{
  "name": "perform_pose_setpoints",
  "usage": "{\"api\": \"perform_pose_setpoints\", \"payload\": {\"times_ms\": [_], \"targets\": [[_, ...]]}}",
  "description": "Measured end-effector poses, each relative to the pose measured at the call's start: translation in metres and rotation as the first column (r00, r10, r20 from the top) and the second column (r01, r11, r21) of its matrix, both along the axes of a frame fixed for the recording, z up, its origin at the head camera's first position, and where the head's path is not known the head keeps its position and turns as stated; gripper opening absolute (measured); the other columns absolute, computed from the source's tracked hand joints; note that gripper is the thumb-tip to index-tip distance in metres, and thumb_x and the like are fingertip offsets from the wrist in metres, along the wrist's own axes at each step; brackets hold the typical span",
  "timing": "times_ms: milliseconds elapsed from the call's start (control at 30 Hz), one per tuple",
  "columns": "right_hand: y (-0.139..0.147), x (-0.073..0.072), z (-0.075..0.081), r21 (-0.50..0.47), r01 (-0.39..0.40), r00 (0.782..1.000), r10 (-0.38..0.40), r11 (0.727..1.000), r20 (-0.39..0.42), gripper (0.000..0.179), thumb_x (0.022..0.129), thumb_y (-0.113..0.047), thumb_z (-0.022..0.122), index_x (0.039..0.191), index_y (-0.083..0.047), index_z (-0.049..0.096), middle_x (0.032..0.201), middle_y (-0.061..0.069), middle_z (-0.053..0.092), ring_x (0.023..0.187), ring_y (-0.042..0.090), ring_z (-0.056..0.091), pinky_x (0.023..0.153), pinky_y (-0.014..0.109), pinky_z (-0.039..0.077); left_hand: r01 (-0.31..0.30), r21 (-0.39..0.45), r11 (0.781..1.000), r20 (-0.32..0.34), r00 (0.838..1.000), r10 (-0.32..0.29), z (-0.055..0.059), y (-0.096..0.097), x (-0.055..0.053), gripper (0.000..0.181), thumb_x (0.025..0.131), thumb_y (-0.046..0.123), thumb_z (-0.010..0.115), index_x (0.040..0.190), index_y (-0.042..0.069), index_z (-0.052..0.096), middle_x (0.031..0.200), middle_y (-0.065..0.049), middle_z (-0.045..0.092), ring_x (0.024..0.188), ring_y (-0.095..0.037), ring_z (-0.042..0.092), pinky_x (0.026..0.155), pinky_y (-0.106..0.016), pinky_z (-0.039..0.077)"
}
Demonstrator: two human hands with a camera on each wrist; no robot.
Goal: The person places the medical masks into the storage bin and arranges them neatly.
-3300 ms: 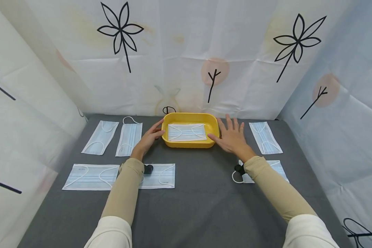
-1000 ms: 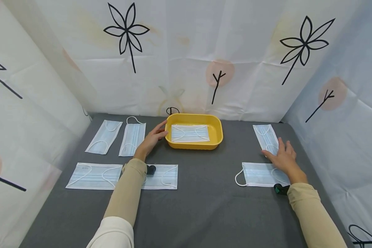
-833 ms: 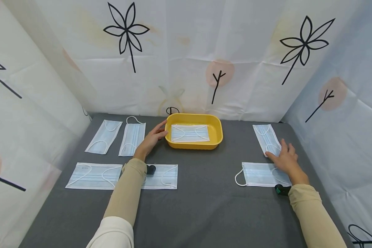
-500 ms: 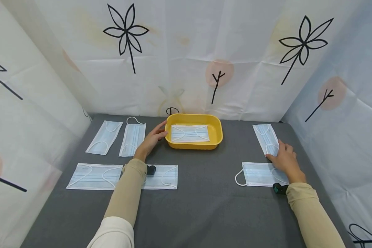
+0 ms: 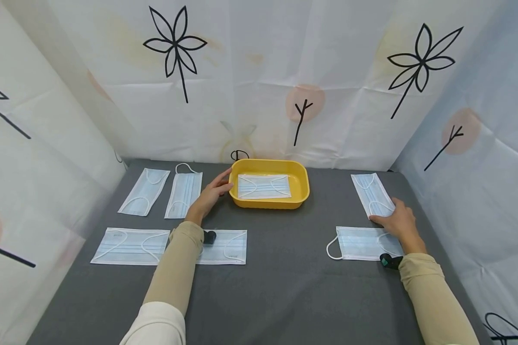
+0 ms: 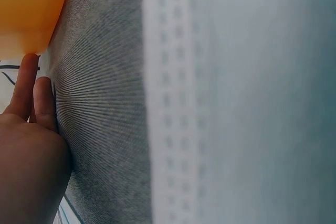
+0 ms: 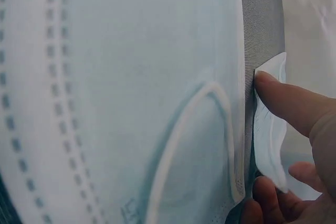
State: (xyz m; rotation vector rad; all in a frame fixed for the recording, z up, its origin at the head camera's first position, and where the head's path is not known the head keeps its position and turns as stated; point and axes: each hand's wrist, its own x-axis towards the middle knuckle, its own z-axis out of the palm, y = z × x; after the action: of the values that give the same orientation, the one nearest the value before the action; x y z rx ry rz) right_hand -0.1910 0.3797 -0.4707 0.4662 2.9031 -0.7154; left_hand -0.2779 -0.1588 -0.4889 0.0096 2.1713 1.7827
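Note:
My left hand point(image 5: 209, 196) rests against the left end of a yellow tray point(image 5: 269, 203), its fingers fairly straight in the left wrist view, where a fingertip point(image 6: 30, 61) meets the tray wall. One pleated face mask point(image 5: 264, 187) lies flat inside the tray. On the right, my right hand point(image 5: 399, 221) grips the near end of another face mask point(image 5: 371, 192), thumb on one long edge and fingers on the other. In the right wrist view that mask point(image 7: 269, 135) bows slightly between thumb and fingers.
A wide-lying mask point(image 5: 360, 243) is just below the right hand. At left lie more masks: two upright ones point(image 5: 144, 191) point(image 5: 184, 195), a wide one point(image 5: 129, 247) and one point(image 5: 225, 247) partly under the left forearm. White patterned cloth walls point(image 5: 250, 86) border the grey table point(image 5: 285, 287).
The right hand has left the tray's right side and moved right to the far-right mask, where its fingers have come down and closed on the mask's near end. The left hand stays at the tray.

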Motion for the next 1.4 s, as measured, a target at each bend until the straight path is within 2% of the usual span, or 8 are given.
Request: {"api": "perform_pose_setpoints", "payload": {"times_ms": [167, 367, 533, 700, 900, 1000, 1133, 1400], "targets": [[0.001, -0.001, -0.002, -0.043, 0.036, 0.999, -0.036, 0.998, 0.006, 0.104, 0.09, -0.032, 0.074, 0.157, 0.014, 0.008, 0.151, 0.048, 0.024, 0.138, 0.062, 0.03, 0.112, 0.071, 0.032, -0.007, 0.006, 1.0, 0.022, 1.0, 0.007, 0.0, -0.002, -0.002, 0.063, 0.103, 0.033, 0.058, 0.16, 0.039, 0.031, 0.165, -0.01, 0.035, 0.153, -0.03, 0.031, 0.127, -0.053, 0.022], [0.002, 0.0, -0.003, -0.119, 0.101, 0.994, -0.104, 0.988, -0.019, 0.088, 0.096, -0.016, 0.061, 0.157, 0.013, 0.005, 0.154, 0.046, 0.023, 0.142, 0.061, 0.028, 0.116, 0.069, 0.03, 0.017, 0.015, 1.0, 0.057, 0.998, -0.018, 0.019, 0.002, 0.005, 0.065, 0.104, 0.027, 0.057, 0.162, 0.032, 0.029, 0.166, -0.014, 0.032, 0.154, -0.034, 0.029, 0.127, -0.055, 0.022], [0.001, 0.001, -0.005, -0.147, 0.133, 0.989, -0.141, 0.98, -0.04, 0.074, 0.098, -0.013, 0.052, 0.155, 0.015, 0.014, 0.148, 0.044, 0.035, 0.136, 0.058, 0.039, 0.111, 0.068, 0.037, 0.029, 0.003, 1.0, 0.053, 0.998, -0.029, 0.029, 0.003, 0.011, 0.065, 0.104, 0.026, 0.056, 0.163, 0.028, 0.027, 0.166, -0.015, 0.033, 0.153, -0.034, 0.031, 0.126, -0.054, 0.023], [-0.001, 0.003, -0.005, -0.155, 0.171, 0.976, -0.189, 0.973, -0.112, 0.056, 0.096, -0.012, 0.051, 0.143, 0.017, 0.04, 0.13, 0.039, 0.054, 0.114, 0.05, 0.054, 0.087, 0.055, 0.05, 0.035, 0.01, 0.999, 0.046, 0.998, -0.035, 0.028, 0.002, 0.011, 0.065, 0.104, 0.026, 0.056, 0.162, 0.029, 0.028, 0.165, -0.014, 0.033, 0.153, -0.033, 0.031, 0.126, -0.053, 0.024], [-0.003, 0.003, 0.0, -0.21, 0.223, 0.959, -0.253, 0.952, -0.126, 0.049, 0.096, -0.011, 0.046, 0.138, 0.014, 0.046, 0.109, 0.026, 0.057, 0.094, 0.033, 0.059, 0.059, 0.023, 0.042, 0.038, 0.013, 0.999, 0.038, 0.999, -0.038, 0.026, 0.001, 0.01, 0.064, 0.105, 0.025, 0.055, 0.162, 0.029, 0.028, 0.165, -0.014, 0.034, 0.152, -0.033, 0.032, 0.126, -0.052, 0.023], [-0.004, 0.003, 0.0, -0.31, 0.256, 0.944, -0.305, 0.916, -0.123, 0.051, 0.097, -0.008, 0.042, 0.143, 0.015, 0.042, 0.119, 0.028, 0.055, 0.104, 0.036, 0.06, 0.054, 0.012, 0.043, 0.036, 0.009, 0.999, 0.046, 0.998, -0.037, 0.026, 0.001, 0.01, 0.063, 0.105, 0.026, 0.055, 0.162, 0.031, 0.028, 0.166, -0.013, 0.034, 0.152, -0.033, 0.032, 0.127, -0.052, 0.024], [-0.005, 0.002, -0.001, -0.467, 0.306, 0.915, -0.392, 0.83, -0.097, 0.053, 0.1, -0.007, 0.035, 0.15, 0.012, 0.035, 0.142, 0.032, 0.044, 0.122, 0.038, 0.053, 0.054, 0.004, 0.044, 0.033, 0.008, 0.999, 0.055, 0.998, -0.034, 0.024, 0.001, 0.007, 0.063, 0.105, 0.027, 0.056, 0.162, 0.033, 0.028, 0.166, -0.013, 0.033, 0.153, -0.032, 0.031, 0.127, -0.052, 0.023], [-0.004, -0.002, 0.001, -0.647, 0.367, 0.875, -0.485, 0.669, -0.005, 0.059, 0.101, -0.003, 0.03, 0.16, 0.0, 0.024, 0.16, 0.022, 0.029, 0.128, 0.027, 0.049, 0.061, 0.01, 0.053, 0.008, 0.0, 1.0, 0.015, 1.0, -0.008, 0.001, 0.0, 0.0, 0.061, 0.104, 0.034, 0.056, 0.159, 0.041, 0.031, 0.165, -0.009, 0.035, 0.151, -0.03, 0.033, 0.127, -0.051, 0.022]]}}
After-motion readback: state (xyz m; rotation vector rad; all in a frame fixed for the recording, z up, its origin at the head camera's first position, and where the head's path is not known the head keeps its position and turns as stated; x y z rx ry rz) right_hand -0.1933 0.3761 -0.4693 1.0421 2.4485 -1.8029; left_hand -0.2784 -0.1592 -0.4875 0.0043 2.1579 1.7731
